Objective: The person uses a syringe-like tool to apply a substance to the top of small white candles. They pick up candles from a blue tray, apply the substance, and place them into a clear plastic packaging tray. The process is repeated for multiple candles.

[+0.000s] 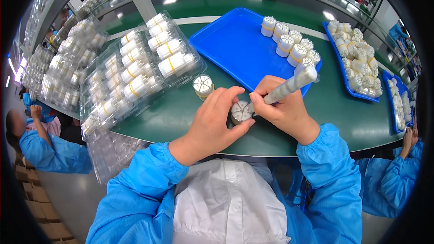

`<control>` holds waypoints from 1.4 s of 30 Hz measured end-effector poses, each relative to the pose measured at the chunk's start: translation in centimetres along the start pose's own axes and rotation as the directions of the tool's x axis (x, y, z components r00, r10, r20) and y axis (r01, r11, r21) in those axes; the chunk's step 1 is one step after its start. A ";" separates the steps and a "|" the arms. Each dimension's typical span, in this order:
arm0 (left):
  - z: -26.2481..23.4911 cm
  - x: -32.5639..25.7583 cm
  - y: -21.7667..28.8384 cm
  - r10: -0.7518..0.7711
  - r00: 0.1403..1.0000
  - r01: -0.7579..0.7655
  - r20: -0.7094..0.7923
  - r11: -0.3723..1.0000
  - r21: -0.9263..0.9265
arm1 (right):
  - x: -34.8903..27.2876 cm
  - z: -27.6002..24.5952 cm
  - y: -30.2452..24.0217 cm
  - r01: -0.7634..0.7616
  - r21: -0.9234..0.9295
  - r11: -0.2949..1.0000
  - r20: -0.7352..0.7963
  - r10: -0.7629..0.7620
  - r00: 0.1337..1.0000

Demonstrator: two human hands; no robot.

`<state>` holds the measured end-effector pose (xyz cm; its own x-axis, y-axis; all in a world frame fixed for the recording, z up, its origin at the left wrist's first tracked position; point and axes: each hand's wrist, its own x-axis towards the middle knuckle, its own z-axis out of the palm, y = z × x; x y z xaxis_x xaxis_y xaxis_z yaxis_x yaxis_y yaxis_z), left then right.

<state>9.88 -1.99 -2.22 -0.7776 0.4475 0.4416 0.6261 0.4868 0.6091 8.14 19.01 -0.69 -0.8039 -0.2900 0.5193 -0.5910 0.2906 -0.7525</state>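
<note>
On the green table in front of me stands a round bundle of white wedge-shaped pieces [241, 111], its segmented top facing up. The thumb and fingers of my left hand [205, 119] curl round its side and steady it. My right hand [289, 114] grips a thick, pen-like tool [291, 85], pale and seemingly wrapped in clear film. The tool slants down toward the bundle's right edge; its tip is mostly hidden by my fingers. Just beyond my left hand is another bundle [203, 86], upright with a yellow band round it.
Ahead lies a blue tray [226, 40] with several banded bundles [285, 45] at its right side. Clear plastic trays [181, 73] of white bundles are stacked at left. Two fuller blue trays [351, 86] [392, 108] stand at right. Co-workers in blue sit on both sides.
</note>
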 end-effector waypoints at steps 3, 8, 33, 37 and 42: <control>0.3 -0.3 -0.5 0.117 0.989 -0.125 -0.090 0.988 -0.089 | 0.2 -0.3 -0.2 -0.010 0.022 1.000 -0.027 0.011 1.000; 0.1 -0.2 -0.4 0.128 0.991 -0.131 -0.028 0.976 -0.174 | 0.0 -0.1 0.2 -0.003 0.018 1.000 -0.011 0.003 1.000; -0.1 -0.2 -0.3 0.175 0.984 -0.175 -0.029 0.984 0.021 | 0.0 0.1 -0.3 -0.054 -0.025 0.998 0.030 0.055 0.998; -2.3 -1.8 0.6 0.121 0.991 -0.117 -0.051 0.990 0.072 | 0.6 -0.2 -1.4 0.000 0.078 0.997 -0.136 0.010 0.991; -5.9 -1.8 -0.4 -0.038 0.989 0.075 -0.140 0.960 0.269 | 0.8 -0.3 -1.2 -0.045 -0.010 0.999 -0.177 0.043 0.983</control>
<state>10.70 -7.38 0.63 -0.8015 0.3192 0.5056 0.5580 0.7032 0.4407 8.15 18.69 0.78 -0.8277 -0.1113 0.5501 -0.5546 0.3126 -0.7712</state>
